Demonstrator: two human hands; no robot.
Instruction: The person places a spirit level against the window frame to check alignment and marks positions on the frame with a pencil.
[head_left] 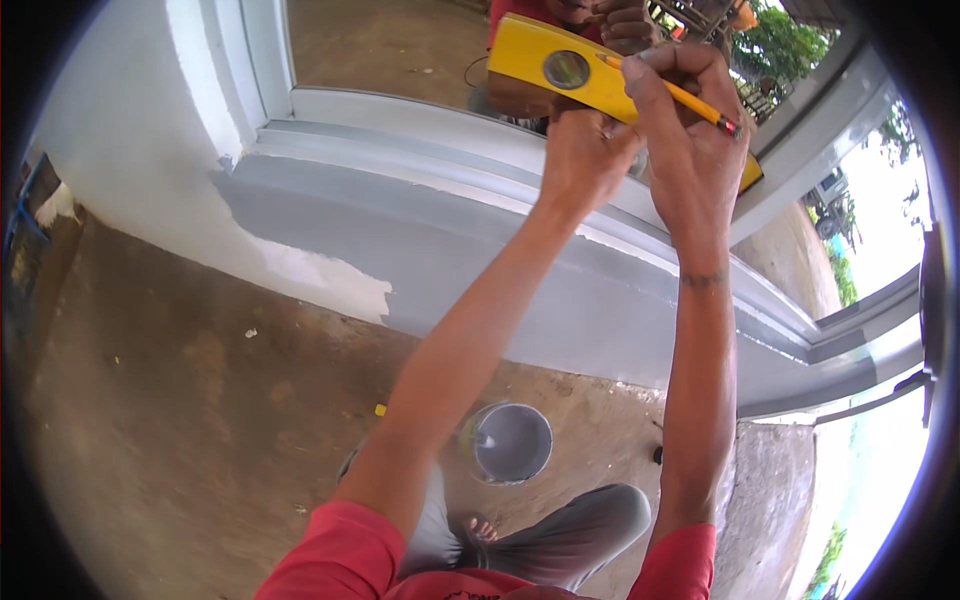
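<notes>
Sleeves point(340, 550): red, at the lower edge, nearest the camera, one on each upper arm.
Trousers point(575, 530): grey, one knee bent; toes of a bare foot point(483, 528) show beside the cloth.
Forearms point(480, 320): bare, both extended up and forward; dark marks on the right wrist point(703, 280).
Left hand point(585, 170): at the lower edge of the level, fingers bent up against it; fingertips hidden, so how far they are closed, and whether they grip it, cannot be told.
Right hand point(700, 155): thumb and curled fingers closed on a pencil; the thumb lies across the level's right-hand part.
Pencil point(703, 107): yellow, slanting beneath the thumb, point toward the round vial, red end beyond the fingers on the right.
Level point(525, 45): yellow, above the left fingers and passing behind the right hand, tilted down to the right; its round vial point(567, 70) stands clear of all fingers.
Bucket point(549, 440): on the floor near the knee, holding grey liquid.
Floor point(190, 400): brown, stained, small scraps about.
Wall point(110, 130): white, with a grey painted band point(330, 220) under the window.
Frame point(420, 112): white, around the glass.
Glass point(380, 45): reflects a red-clad person behind the level.
</notes>
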